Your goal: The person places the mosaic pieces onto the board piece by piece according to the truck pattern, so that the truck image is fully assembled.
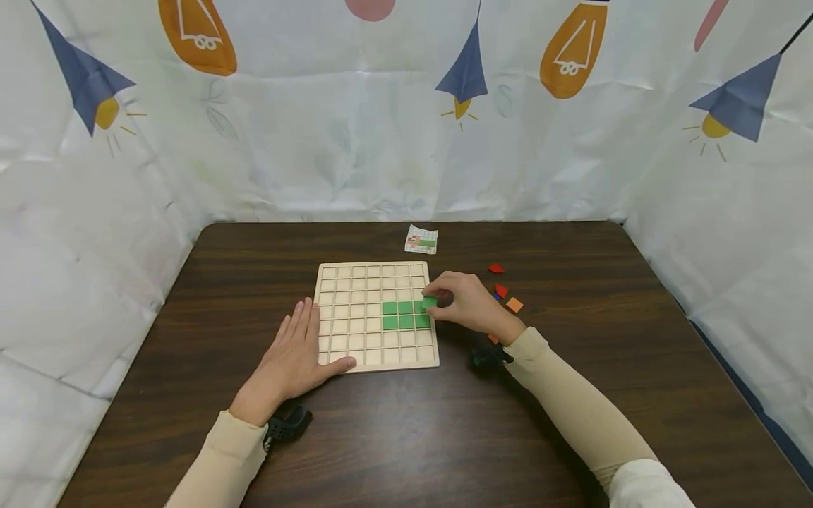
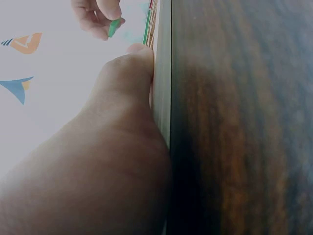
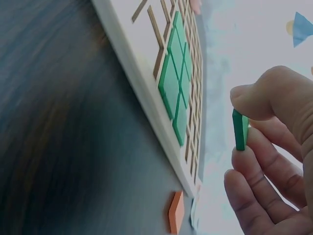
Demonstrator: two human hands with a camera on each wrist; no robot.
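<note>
A pale wooden grid board [image 1: 351,335] lies on the table, with several green square tiles [image 1: 405,322] set in two rows at its right side. My left hand [image 1: 293,351] rests at the board's left edge with fingers straight, its thumb across the front left corner. Over the board's right edge, my right hand [image 1: 466,302] pinches a green square tile [image 3: 239,129] between thumb and fingertips. The right wrist view shows this tile held clear of the board, tilted nearly on edge. It also appears as a green tile [image 2: 113,28] in the left wrist view.
Right of the board lie red pieces [image 1: 496,269], an orange square tile [image 1: 514,305] and a blue piece, partly hidden by the right hand. A small printed card [image 1: 421,240] lies behind the board. White printed cloth [image 1: 381,155] hangs around the dark table [image 1: 406,437].
</note>
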